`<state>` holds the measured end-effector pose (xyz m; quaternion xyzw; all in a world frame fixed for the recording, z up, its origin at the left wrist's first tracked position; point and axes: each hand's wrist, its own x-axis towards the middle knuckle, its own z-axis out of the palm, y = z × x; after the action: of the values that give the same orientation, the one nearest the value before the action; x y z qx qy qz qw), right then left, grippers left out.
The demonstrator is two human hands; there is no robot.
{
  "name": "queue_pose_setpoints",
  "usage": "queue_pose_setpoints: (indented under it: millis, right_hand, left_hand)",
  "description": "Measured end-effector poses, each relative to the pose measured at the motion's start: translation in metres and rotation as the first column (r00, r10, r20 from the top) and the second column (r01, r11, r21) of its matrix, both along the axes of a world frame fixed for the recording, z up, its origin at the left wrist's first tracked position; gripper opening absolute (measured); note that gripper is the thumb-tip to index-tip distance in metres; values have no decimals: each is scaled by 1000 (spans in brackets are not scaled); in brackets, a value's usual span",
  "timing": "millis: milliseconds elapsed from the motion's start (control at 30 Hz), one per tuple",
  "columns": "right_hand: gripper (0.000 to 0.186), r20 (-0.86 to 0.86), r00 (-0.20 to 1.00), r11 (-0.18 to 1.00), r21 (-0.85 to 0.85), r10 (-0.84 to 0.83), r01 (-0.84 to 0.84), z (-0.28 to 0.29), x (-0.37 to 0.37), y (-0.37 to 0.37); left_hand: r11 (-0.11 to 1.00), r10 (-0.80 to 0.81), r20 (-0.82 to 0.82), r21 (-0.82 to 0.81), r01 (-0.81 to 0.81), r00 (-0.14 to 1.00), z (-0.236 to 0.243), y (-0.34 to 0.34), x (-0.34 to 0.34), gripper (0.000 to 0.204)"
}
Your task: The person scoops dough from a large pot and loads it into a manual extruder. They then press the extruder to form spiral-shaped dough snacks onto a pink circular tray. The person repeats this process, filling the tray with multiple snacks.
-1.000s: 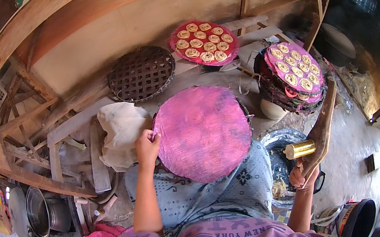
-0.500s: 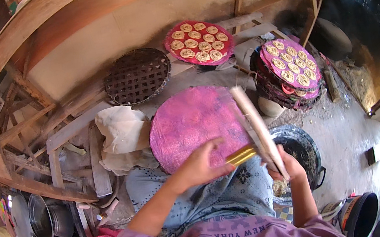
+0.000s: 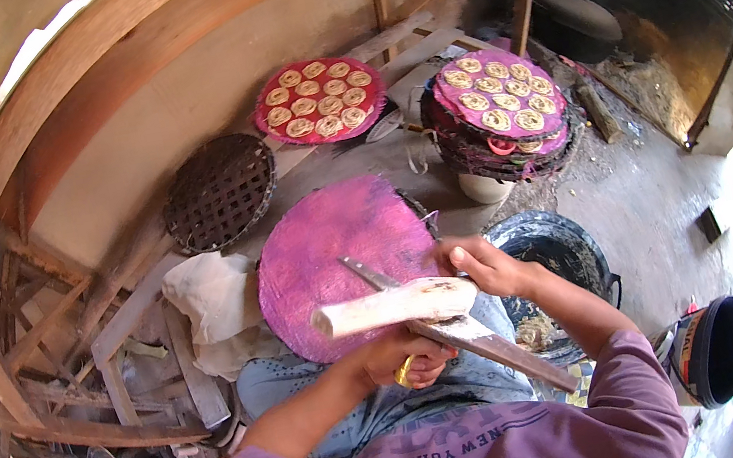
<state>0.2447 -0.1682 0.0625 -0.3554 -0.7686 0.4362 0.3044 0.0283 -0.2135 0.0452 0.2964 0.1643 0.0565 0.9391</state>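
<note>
Above my lap is a pale wooden cylinder [image 3: 390, 307] with a darker flat wooden bar [image 3: 502, 357] crossing it at a slant. My left hand [image 3: 406, 359] is closed just under the cylinder, its fingers curled round a shiny gold-coloured tube [image 3: 404, 372] that mostly hides in the palm. At the cylinder's right end my right hand [image 3: 496, 270] is closed against the wood, thumb up; its other fingers are partly hidden. Just beyond both hands lies a round tray covered in pink sheet [image 3: 329, 236], with nothing laid on it.
A black basin [image 3: 541, 242] holding dough-like strands stands by my right knee. Farther off are a red round tray [image 3: 278, 125] of coiled noodle rounds, a stack of pink trays [image 3: 451, 94] with more rounds, and a dark woven tray [image 3: 221, 191]. White cloth [image 3: 212, 295] lies left.
The wooden cylinder and bar have swung from upright on the right to lying across my lap. My left hand has curled round the gold tube; my right hand has moved up to the cylinder's end.
</note>
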Motion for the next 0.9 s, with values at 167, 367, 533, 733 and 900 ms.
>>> queue_pose_setpoints:
  millis: [167, 367, 533, 733, 900]
  right_hand:
    - [53, -158, 961, 782, 617, 227, -83, 67, 8, -25]
    - [26, -88, 949, 919, 236, -304, 317, 81, 59, -30]
    - [20, -222, 719, 742, -32, -658, 670, 42, 146, -42]
    - [17, -642, -138, 384, -603, -755, 700, -58, 252, -85]
    - [22, -529, -607, 299, -845, -593, 444, -188, 256, -101]
  left_hand:
    - [973, -60, -272, 201, 117, 960, 14, 20, 59, 26]
    - [381, -39, -504, 791, 479, 863, 14, 37, 114, 23]
    - [-64, 247, -484, 856, 513, 839, -1, 38, 124, 36]
    - [234, 376, -255, 956, 176, 891, -46, 60, 102, 29]
    - [611, 432, 55, 716, -337, 900, -80, 32, 140, 51]
